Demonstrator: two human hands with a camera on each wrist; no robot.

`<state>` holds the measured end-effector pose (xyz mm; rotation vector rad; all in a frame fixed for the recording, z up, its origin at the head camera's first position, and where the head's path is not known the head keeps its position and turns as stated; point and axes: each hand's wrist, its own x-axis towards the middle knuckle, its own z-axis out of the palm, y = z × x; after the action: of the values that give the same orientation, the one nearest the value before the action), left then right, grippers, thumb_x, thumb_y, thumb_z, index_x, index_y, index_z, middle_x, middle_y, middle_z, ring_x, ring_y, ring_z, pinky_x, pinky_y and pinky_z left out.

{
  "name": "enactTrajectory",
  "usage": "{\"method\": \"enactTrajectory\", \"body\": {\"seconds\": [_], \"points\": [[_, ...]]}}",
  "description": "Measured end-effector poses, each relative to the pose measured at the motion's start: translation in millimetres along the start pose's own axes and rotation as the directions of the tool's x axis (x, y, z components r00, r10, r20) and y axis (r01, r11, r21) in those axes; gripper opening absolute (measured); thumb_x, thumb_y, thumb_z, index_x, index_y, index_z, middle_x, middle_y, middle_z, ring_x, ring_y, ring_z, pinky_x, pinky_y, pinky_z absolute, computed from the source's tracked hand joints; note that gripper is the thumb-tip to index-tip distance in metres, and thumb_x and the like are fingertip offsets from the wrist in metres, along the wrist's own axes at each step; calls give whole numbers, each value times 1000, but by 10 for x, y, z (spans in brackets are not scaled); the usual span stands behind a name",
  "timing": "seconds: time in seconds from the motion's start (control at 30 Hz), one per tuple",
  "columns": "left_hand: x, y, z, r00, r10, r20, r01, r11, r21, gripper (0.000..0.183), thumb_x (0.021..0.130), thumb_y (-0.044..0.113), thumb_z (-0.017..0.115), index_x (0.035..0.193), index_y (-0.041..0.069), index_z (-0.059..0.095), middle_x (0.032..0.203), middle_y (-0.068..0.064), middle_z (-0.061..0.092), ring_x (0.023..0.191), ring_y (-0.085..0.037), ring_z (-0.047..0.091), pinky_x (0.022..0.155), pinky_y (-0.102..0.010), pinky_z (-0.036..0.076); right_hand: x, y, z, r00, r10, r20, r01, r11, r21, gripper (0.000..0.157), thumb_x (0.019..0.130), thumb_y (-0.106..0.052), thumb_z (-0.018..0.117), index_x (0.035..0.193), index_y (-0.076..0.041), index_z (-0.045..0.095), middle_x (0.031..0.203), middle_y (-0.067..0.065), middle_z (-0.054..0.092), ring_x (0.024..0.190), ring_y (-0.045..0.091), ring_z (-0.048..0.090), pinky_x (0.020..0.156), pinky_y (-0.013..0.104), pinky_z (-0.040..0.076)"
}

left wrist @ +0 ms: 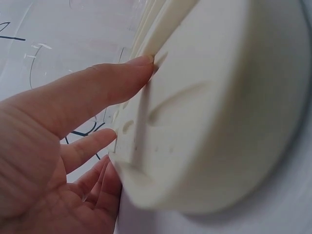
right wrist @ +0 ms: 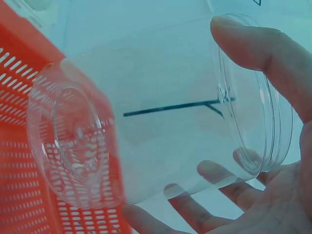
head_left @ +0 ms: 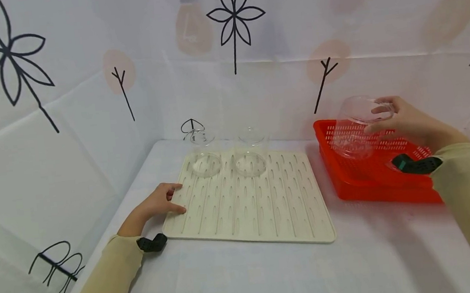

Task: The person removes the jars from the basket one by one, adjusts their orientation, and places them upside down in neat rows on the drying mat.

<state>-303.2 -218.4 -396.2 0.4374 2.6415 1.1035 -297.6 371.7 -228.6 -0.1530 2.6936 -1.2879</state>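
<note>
Right hand (head_left: pixel 404 123) grips clear cylindrical plastic jar (head_left: pixel 354 128), probably light, aptly near rim; left hand (head_left: pixel 159 204), spread, touches cream mat (head_left: pixel 249 211) at left edge.

The jar (right wrist: pixel 161 129) looks smooth and glossy, the mat (head_left: pixel 245 207) matt.

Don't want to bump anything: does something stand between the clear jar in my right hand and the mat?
Only the red basket's left rim lies between the clear jar and cream mat; whether it clears is unclear.

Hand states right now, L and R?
Left hand: open, fingers touching the cream mat at its edge.
Right hand: closed around a clear jar, near its rim.
</note>
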Motion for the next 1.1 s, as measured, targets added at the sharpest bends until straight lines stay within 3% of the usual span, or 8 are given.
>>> {"method": "enactTrajectory", "body": {"seconds": [0.13, 0.4, 0.63, 0.87, 1.1], "points": [[-7, 6, 4, 1000, -18, -4, 18, 1000, 5, 82, 70, 12, 82, 134, -12, 38, 116, -23, 47, 94, -27, 54, 80, -37, 46, -17, -50, -5, 1000, -7, 0, 7, 1000, 16, 89, 90, -26, 62, 147, -12, -4, 144, 21, 12, 89, 2, 55, 80, 31, 51], [0, 6, 3, 1000, -15, -7, 15, 1000, 16, 82, 70, 13, 82, 135, -11, 38, 113, -21, 51, 92, -26, 53, 80, -37, 45, -13, -185, 24, 1000, -24, 6, 24, 999, 46, 89, 90, -25, 62, 148, -13, -4, 144, 21, 13, 94, 8, 55, 79, 28, 51], [0, 7, -4, 1000, -6, -7, 6, 1000, 16, 81, 71, 14, 82, 135, -12, 38, 112, -20, 51, 91, -25, 53, 80, -37, 46, 28, -263, 100, 1000, -27, -6, 27, 1000, 6, 90, 89, -29, 64, 148, -10, -2, 144, 21, 16, 98, 16, 54, 80, 33, 51], [-22, 17, 6, 1000, -8, -10, 8, 1000, 19, 81, 71, 16, 82, 134, -12, 39, 112, -21, 50, 91, -26, 50, 78, -36, 44, 66, -351, 209, 1000, -20, 4, 20, 1000, -10, 93, 88, -32, 65, 148, -11, -4, 145, 23, 15, 116, 38, 40, 85, 41, 49], [-66, 29, -35, 998, 56, 1, -56, 998, 10, 84, 71, 24, 82, 132, -14, 40, 103, -18, 55, 83, -22, 51, 72, -31, 44, 101, -390, 270, 999, -43, 9, 43, 999, 10, 91, 89, -29, 64, 148, -10, -2, 144, 22, 16, 114, 36, 41, 82, 35, 50]]}}
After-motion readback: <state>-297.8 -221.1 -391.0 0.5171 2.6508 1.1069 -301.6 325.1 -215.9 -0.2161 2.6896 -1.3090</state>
